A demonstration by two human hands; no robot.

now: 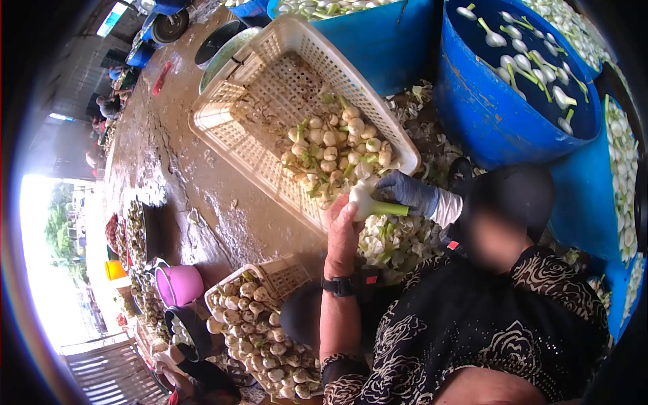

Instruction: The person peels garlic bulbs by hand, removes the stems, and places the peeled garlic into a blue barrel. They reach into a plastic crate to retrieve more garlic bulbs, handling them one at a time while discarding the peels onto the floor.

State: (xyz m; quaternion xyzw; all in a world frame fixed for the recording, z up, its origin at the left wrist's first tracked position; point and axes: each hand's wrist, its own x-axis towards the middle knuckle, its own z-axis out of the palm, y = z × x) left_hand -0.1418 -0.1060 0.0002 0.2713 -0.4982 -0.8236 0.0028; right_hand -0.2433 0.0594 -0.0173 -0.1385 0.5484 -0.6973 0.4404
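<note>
My bare left hand (343, 226) wraps around a white garlic bulb (363, 202) with a short, thick green stalk pointing right. My right hand (408, 192), in a blue-grey glove with a white cuff, is closed beside the bulb, its fingertips close to the upper side. Whatever those fingers hold, if anything, is hidden. Just beyond both hands stands a cream plastic crate (236, 145), partly filled with unpeeled bulbs (331, 145). Loose white peelings (398, 243) lie below my hands.
A blue tub (472, 115) of water with floating white bulbs stands at the upper right, near other blue containers. Another crate (283, 273) of unpeeled bulbs and a pink bucket (179, 285) are at the lower left. The floor (202, 182) is wet. People (108, 106) sit far off.
</note>
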